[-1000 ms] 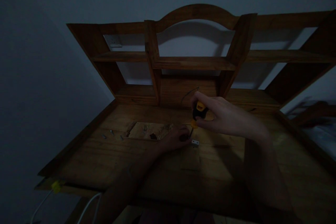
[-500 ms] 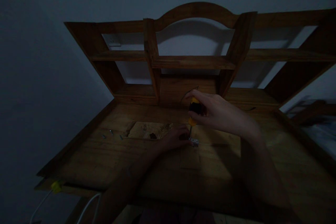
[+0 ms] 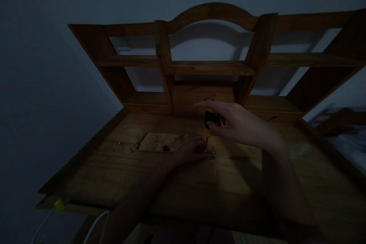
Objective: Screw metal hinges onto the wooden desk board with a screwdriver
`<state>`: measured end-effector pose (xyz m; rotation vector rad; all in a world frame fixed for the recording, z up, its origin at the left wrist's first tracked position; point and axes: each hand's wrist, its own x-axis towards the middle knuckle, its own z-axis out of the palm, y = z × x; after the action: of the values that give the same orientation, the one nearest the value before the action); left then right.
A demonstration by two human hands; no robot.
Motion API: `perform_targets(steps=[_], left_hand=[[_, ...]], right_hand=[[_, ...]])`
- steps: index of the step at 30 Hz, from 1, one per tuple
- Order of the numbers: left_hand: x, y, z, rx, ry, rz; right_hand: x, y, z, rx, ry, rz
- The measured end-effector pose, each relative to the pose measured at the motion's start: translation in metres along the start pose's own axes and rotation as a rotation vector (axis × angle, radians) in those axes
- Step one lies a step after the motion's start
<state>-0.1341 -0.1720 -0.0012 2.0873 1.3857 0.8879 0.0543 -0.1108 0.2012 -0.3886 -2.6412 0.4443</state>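
Observation:
My right hand (image 3: 233,122) is wrapped round the yellow and black handle of a screwdriver (image 3: 209,119), its index finger stretched along the top. The screwdriver stands nearly upright, its shaft running down to a small metal hinge (image 3: 211,154) with holes in it. From the left, the fingers of my left hand (image 3: 191,149) are bent and pressed against the hinge's left end, beside the screwdriver tip. Those fingertips and the tip itself are partly hidden in the dim light. A short piece of wood (image 3: 206,173) lies under and in front of the hinge.
Several loose screws (image 3: 120,144) lie on the wooden desktop (image 3: 94,167) at the left. Behind my left hand is a rough-edged recess (image 3: 156,141). A wooden shelf unit (image 3: 208,68) rises at the back. A white cable (image 3: 97,223) and a yellow piece (image 3: 59,204) are at the front left edge.
My right index finger has straightened and the right hand has turned slightly on the screwdriver handle. My left hand stays at the hinge. The whole view has shifted slightly.

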Motion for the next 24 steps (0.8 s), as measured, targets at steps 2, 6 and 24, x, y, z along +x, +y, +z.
perform_targets(steps=[2, 6, 24], left_hand=[[0.0, 0.0, 0.002, 0.045, 0.026, -0.012], [-0.001, 0.002, 0.004, 0.111, 0.047, -0.021], [-0.004, 0.007, 0.001, 0.039, 0.039, -0.076]], right_hand=[[-0.001, 0.0, -0.003, -0.001, -0.005, -0.005], [-0.002, 0.0, -0.005, 0.012, 0.0, -0.014], [0.001, 0.0, 0.005, 0.062, 0.037, -0.024]])
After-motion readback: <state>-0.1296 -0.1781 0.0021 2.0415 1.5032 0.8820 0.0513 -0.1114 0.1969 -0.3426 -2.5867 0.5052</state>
